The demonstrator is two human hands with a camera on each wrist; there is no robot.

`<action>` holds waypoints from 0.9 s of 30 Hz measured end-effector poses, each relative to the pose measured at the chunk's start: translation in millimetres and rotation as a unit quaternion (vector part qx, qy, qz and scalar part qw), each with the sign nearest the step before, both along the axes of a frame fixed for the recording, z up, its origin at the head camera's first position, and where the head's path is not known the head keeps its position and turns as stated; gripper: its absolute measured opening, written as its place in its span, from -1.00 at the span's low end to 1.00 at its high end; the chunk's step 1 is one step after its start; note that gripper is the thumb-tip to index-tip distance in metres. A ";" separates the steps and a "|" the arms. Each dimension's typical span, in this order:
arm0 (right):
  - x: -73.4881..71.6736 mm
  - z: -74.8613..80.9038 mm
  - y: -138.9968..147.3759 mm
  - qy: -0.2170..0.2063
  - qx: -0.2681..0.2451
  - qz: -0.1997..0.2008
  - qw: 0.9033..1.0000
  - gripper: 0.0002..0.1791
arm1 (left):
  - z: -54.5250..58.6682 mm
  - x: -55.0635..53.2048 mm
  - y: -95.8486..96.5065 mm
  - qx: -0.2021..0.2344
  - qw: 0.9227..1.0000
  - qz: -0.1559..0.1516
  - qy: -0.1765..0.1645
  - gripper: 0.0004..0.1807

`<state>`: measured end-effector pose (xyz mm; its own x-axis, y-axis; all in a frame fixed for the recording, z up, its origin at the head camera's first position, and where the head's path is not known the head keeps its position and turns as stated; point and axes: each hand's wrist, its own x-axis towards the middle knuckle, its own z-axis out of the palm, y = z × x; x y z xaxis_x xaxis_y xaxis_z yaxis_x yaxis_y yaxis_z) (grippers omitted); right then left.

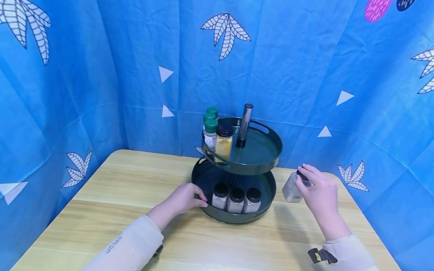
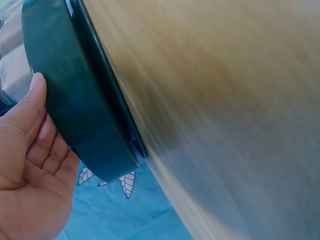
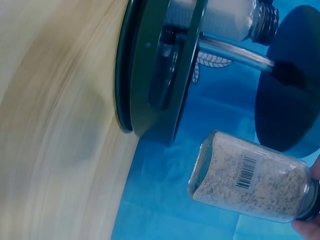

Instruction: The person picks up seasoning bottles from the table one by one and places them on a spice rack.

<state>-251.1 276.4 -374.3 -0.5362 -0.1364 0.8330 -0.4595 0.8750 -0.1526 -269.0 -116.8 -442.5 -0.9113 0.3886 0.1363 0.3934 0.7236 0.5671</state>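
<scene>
My left hand (image 1: 184, 197) grips the left front rim of the lower tray (image 1: 230, 217) of a dark green two-tier turntable. In the left wrist view, the thumb (image 2: 36, 92) lies at the rim's edge and the other fingers curl against the wall. By its black lid, my right hand (image 1: 321, 193) holds a clear seasoning jar (image 1: 292, 189), right of the turntable. The right wrist view shows this jar (image 3: 250, 177) raised off the table, with pale, speckled contents and a barcode label. Three black-lidded jars (image 1: 235, 203) stand along the lower tray's front.
On the upper tray (image 1: 259, 169), several green-capped bottles (image 1: 210, 137) and a yellow-labelled jar (image 1: 223, 146) stand at the left. A metal post (image 1: 245, 124) rises from its middle. The wooden table (image 1: 124, 188) is bordered by a blue patterned curtain (image 1: 299, 74).
</scene>
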 end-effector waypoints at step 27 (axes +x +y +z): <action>-6.3 -12.9 -31.3 0.047 0.007 0.067 0.997 -0.66 | 1.1 2.0 0.2 0.001 1.000 -0.003 0.007 -0.94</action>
